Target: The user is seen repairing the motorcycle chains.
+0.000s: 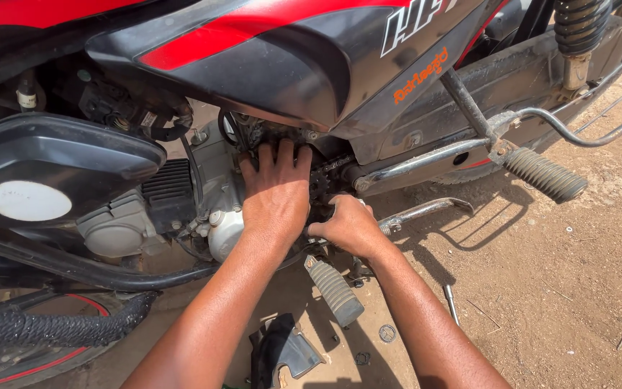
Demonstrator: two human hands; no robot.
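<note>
While your left hand (276,196) presses flat and open on the grey metal engine casing (219,189), your right hand (350,225) is curled – contents hidden – beside the small toothed steel sprocket (319,185); seat it squarely.

Around the sprocket (319,186), room is tight: the side panel (311,65) hangs above, the footpeg (334,290) juts below, and the frame tube (419,160) bars the right. Behind it seems crowded, though shadowed.

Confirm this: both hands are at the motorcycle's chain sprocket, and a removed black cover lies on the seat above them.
Not quite. The left hand and right hand are at the chain sprocket, but the head view shows the removed black cover lying on the dirt ground below the arms, not on the seat.
</note>
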